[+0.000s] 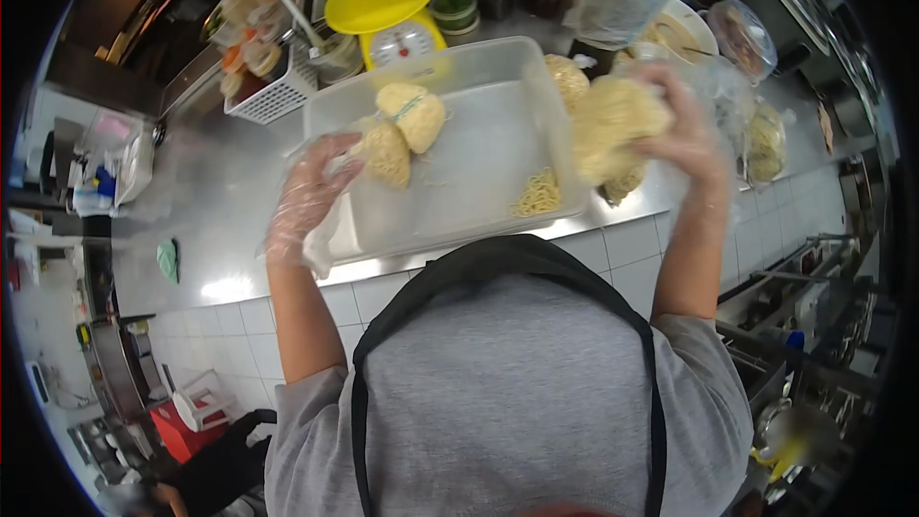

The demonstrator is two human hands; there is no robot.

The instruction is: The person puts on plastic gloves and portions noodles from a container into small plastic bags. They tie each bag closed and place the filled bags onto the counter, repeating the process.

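A clear plastic tub [479,148] lies in front of me on the steel counter. In it are two bags of noodles, one paler bag [414,115] with a greenish band and one bag of noodles [387,155] nearer me. My left hand [316,182], in a clear plastic glove, has its curled fingers at the left side of the nearer bag and seems to grip it. Loose noodles [537,194] lie in the tub's near right corner. My right hand [682,124], blurred by motion, grips a large bag of noodles [617,129] just right of the tub.
A yellow kitchen scale [397,14] stands behind the tub. To its left is a white basket [273,96] with squeeze bottles. More bagged food [764,144] and a white bowl [684,29] are at the right. A person in dark clothes [225,469] is at the lower left.
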